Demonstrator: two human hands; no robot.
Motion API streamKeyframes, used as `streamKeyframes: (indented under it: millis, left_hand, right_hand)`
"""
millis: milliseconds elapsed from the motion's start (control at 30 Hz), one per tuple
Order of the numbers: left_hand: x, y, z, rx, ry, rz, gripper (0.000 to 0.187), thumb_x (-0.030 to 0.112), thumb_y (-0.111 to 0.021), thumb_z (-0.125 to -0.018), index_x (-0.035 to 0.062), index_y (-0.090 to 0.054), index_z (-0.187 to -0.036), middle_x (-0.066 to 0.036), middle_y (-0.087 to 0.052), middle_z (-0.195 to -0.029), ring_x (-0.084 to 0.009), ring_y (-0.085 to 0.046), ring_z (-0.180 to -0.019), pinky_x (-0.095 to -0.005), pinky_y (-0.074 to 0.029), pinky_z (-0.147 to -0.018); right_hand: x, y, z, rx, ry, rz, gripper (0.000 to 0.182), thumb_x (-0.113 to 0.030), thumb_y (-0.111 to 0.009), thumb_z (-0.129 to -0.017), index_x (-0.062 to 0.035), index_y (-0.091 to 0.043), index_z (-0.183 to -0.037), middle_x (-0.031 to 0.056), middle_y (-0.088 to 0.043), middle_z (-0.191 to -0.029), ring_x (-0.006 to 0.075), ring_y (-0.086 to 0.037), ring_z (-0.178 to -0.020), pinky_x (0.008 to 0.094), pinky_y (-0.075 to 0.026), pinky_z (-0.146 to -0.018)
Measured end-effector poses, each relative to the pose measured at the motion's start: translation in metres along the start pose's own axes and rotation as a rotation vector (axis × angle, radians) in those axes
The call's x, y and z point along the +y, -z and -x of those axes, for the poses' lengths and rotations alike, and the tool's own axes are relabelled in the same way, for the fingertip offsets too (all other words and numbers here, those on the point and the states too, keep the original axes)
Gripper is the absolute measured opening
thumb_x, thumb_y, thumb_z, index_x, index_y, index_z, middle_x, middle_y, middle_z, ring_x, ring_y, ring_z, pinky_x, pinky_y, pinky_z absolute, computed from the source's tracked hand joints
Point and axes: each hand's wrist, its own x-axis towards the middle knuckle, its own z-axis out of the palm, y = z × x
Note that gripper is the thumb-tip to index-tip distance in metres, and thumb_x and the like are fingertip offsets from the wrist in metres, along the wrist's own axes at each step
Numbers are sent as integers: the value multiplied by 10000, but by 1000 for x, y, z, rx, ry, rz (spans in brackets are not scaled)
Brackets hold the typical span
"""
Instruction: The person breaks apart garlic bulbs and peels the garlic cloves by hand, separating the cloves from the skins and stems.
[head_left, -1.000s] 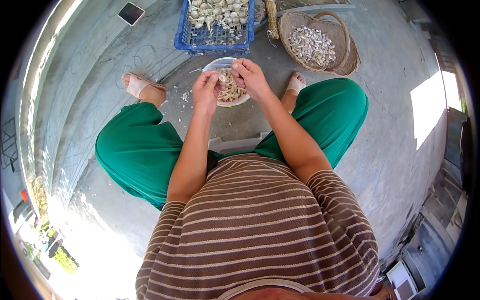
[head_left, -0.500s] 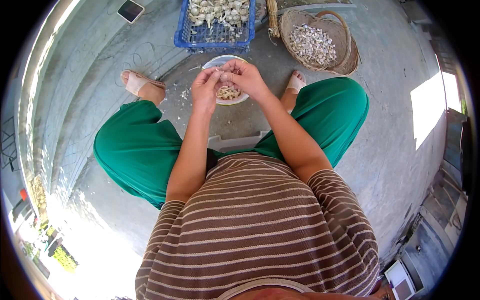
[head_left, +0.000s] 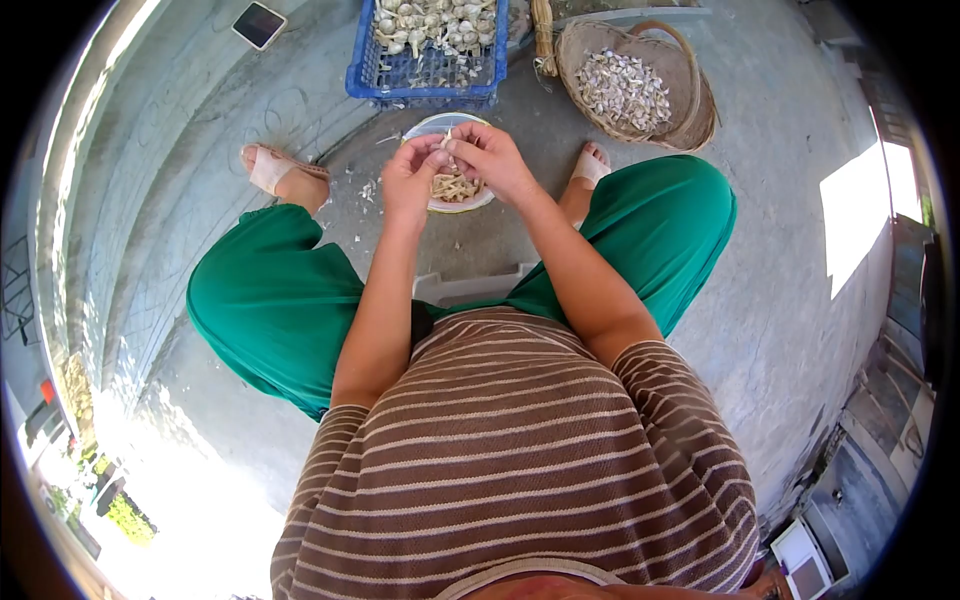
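Both of my hands meet over a white bowl [head_left: 474, 207] on the floor. Pinched between their fingertips is a small whitish garlic bulb [head_left: 448, 141], its pointed tip showing upward and the rest partly covered. My left hand [head_left: 412, 178] grips it from the left with curled fingers. From the other side, the thumb and fingers of my right hand [head_left: 492, 162] press on it. Beneath the hands, pale yellowish garlic stem pieces [head_left: 456, 188] lie in the bowl.
Beyond the bowl stands a blue plastic crate [head_left: 425, 92] holding garlic bulbs [head_left: 440, 25]. A wicker basket [head_left: 690, 95] of loose garlic cloves [head_left: 622, 88] is at the right, beside a straw bundle [head_left: 543, 40]. A phone-like device [head_left: 260, 25] lies far left. Skins litter the floor near my sandalled feet.
My fingers have shifted slightly around the garlic, and its pointed tip now shows between them. The bowl, crate and basket stay in place.
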Motion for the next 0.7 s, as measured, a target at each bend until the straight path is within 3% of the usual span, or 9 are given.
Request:
streamKeyframes:
  millis: [67,300,400,467,567,633,667,700]
  left_hand:
    - [0,4,0,-103,-38,-311,127,-11,-551,-865,3,-579,-989,-32,-593,-839,-86,-544,-680,-216,-457,-602]
    - [-6,-6,9,-41,-161,-450,119,105,-522,-911,36,-560,-1000,-5,-605,-798,-49,-513,-633,-208,-433,-572]
    - [-11,-8,10,31,-95,-462,133,130,-477,-930,35,-548,-990,-55,-609,-790,-104,-540,-619,-258,-445,-570]
    - [-19,-5,6,60,-280,-674,142,124,-444,-937,34,-541,-988,-113,-602,-780,-190,-565,-608,-321,-454,-576]
    - [-15,-8,8,128,-262,-701,139,116,-437,-933,34,-539,-977,-162,-590,-773,-264,-576,-620,-367,-458,-601]
    - [-19,-1,3,137,-298,-740,139,121,-431,-939,38,-535,-977,-138,-586,-751,-235,-569,-599,-345,-454,-573]
    - [-21,1,1,146,-336,-778,139,125,-424,-944,42,-531,-976,-114,-583,-729,-206,-562,-579,-323,-449,-545]
    - [-17,-1,3,146,-337,-778,139,125,-424,-944,42,-531,-976,-114,-583,-729,-206,-562,-579,-323,-449,-545]
  right_hand:
    - [-3,-1,-1,2,-22,-75,93,-132,-590,-878,-44,-569,-902,-32,-525,-692,17,-431,-539,160,-330,-455]
    - [5,-13,1,101,126,43,93,-129,-565,-890,-47,-542,-852,-42,-503,-663,10,-393,-502,173,-300,-429]
    - [14,-17,0,177,240,182,87,-108,-581,-869,-34,-540,-850,-38,-530,-665,15,-446,-542,184,-357,-463]
    - [18,-18,1,207,303,243,94,-97,-603,-846,-22,-547,-856,-32,-558,-668,25,-491,-563,193,-400,-487]
    - [19,-24,4,234,357,379,91,-86,-607,-840,-26,-540,-854,-32,-561,-677,25,-492,-569,197,-407,-496]
    - [23,-30,6,219,517,470,34,-73,-535,-890,-49,-518,-873,-37,-494,-691,6,-416,-570,177,-349,-486]
    - [22,-29,6,218,516,470,34,-73,-535,-890,-49,-518,-873,-37,-494,-691,6,-416,-570,177,-349,-486]
    - [18,-27,7,166,388,259,28,-81,-521,-894,-55,-517,-884,-32,-488,-691,17,-407,-555,181,-339,-474]
